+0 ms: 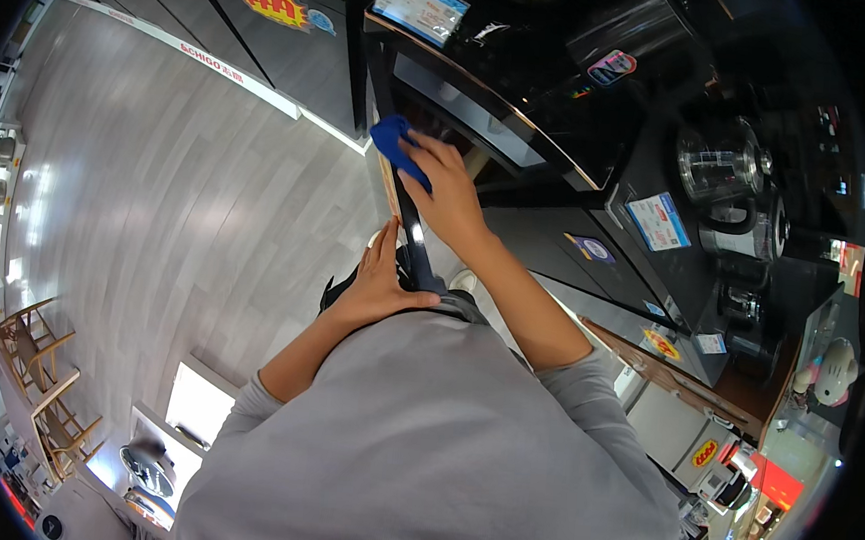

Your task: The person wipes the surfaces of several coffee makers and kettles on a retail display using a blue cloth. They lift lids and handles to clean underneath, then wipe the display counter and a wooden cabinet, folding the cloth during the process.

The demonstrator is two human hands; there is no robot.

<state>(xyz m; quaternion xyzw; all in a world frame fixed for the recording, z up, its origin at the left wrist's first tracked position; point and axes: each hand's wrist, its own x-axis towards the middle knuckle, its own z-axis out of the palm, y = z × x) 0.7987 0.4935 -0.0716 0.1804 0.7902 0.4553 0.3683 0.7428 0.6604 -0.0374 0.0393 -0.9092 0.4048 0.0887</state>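
Note:
A dark cabinet door (416,250) stands swung out towards me from a black appliance, seen mostly along its top edge. My right hand (449,188) presses a bunched blue cloth (390,138) onto that edge, about midway along. At the door's near end is my left hand (375,277), its fingers flat along the outer face and its thumb by the end corner. Behind the door, the cabinet opening (479,134) shows a dark interior, partly hidden by my right hand. The near end of the door comes close to my waist.
Glossy black appliance top (536,74) carries a price card (421,7). To the right, glass kettles (719,166) stand on a dark counter beside another price card (659,222). Grey wood-look floor (207,156) stretches left, with wooden chairs (32,347) farther off. Dark cabinet fronts (297,50) line the far side.

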